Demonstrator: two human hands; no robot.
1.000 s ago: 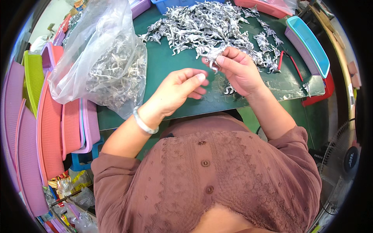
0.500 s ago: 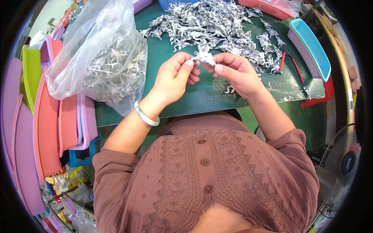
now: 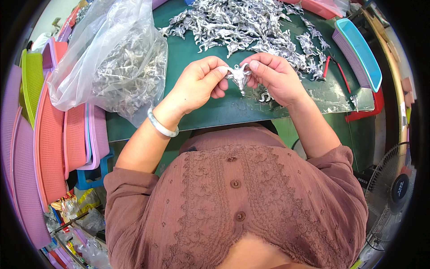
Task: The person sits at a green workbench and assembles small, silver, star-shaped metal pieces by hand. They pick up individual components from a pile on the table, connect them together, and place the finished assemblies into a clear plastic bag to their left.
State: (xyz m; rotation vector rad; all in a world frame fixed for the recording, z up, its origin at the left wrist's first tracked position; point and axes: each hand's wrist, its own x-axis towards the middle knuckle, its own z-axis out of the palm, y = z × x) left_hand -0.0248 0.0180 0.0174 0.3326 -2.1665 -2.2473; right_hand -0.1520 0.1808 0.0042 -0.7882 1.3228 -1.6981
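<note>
A silver metal animal-head pendant [image 3: 238,80] with horns and a small loop on top is held upright between my hands, its narrow muzzle pointing down. My left hand [image 3: 204,80] pinches one horn between thumb and fingers. The other horn is pinched by my right hand [image 3: 275,78]. Just beyond them spreads a large pile of similar silver castings [image 3: 242,24] on the green table [image 3: 197,117]. A small silver piece [image 3: 265,95] lies under my right hand, partly hidden by it.
A clear plastic bag [image 3: 125,67] full of castings stands at the left. Stacked pink and purple baskets [image 3: 51,148] line the left side. Red-handled pliers [image 3: 342,76] lie at the right, beside a blue and purple basket [image 3: 358,49]. A fan [image 3: 398,188] stands at lower right.
The pendant has turned from lying sideways to hanging muzzle down, facing me. My right hand has shifted its grip onto a horn. The view has moved slightly.
</note>
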